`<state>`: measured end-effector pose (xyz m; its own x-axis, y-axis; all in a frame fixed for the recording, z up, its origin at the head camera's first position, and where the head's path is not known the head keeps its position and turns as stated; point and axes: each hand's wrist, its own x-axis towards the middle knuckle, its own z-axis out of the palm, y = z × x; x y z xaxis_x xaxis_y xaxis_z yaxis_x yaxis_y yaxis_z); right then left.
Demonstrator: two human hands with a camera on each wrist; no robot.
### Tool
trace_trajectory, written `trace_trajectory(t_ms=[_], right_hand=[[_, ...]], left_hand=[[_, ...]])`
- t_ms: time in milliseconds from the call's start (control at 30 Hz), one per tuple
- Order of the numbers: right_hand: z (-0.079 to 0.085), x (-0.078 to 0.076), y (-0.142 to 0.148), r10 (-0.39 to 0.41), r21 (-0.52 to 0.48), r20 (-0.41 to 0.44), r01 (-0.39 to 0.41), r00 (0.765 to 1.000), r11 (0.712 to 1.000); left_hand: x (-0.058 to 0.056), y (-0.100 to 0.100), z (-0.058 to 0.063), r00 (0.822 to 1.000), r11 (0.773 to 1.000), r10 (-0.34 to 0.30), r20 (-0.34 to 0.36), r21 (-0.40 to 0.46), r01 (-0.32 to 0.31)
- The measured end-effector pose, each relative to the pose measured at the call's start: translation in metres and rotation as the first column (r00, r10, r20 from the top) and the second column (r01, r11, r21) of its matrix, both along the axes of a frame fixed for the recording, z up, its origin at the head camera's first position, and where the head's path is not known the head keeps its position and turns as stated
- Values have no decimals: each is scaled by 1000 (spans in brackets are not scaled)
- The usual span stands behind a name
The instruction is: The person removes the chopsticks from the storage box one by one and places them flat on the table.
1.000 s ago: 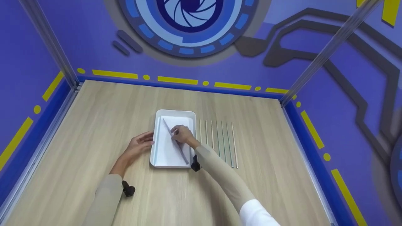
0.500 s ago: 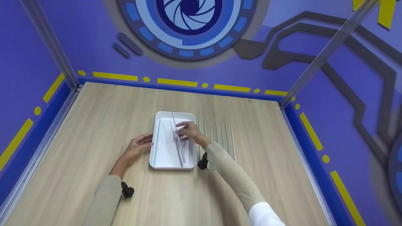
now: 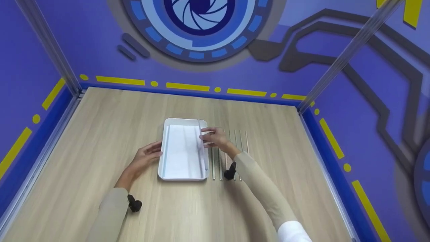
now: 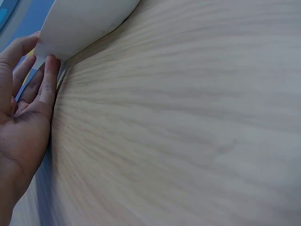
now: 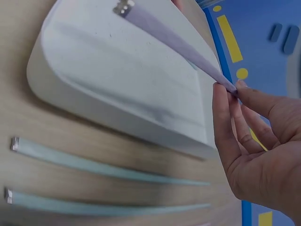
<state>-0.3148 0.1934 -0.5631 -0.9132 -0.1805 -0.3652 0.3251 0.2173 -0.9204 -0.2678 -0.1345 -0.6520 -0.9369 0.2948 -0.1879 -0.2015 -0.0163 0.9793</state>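
Observation:
My right hand (image 3: 216, 138) pinches a slim lavender stick (image 5: 174, 42) with a shiny silver end between thumb and fingertips. It holds the stick over the right side of a white rectangular tray (image 3: 178, 151), slanting along its length. Pale green sticks (image 5: 108, 162) with silver ends lie on the table beside the tray in the right wrist view. My left hand (image 3: 144, 156) rests at the tray's left wall, fingers extended. In the left wrist view its fingertips meet the tray's side (image 4: 84, 28).
Several thin sticks (image 3: 214, 164) lie in a row on the wooden table (image 3: 134, 111) right of the tray, partly hidden under my right hand and forearm. Blue printed walls (image 3: 100, 50) enclose the table at the back and sides.
My right hand has lifted the lavender stick from its diagonal lie in the tray and moved right with it, turning it nearly parallel to the tray's sides. My left hand stays at the tray.

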Motion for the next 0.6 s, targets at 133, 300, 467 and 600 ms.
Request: trace_trajectory(t_ms=[133,300,467,600], right_hand=[[0,3,20,-34,-18,0,34,999,999],[2,9,46,-88,-41,-9,88,996,995],[2,12,73,-124,-44,-27,123,992,991],[1,16,94,-163,-38,-28,162,986,986]], left_hand=[[0,1,0,1000,1000,1,-9,4,-1],[2,1,-1,1000,999,-13,-10,31,14],[2,0,0,1000,1000,-5,-3,10,5],[1,0,0,1000,1000,-4,-3,-4,4]])
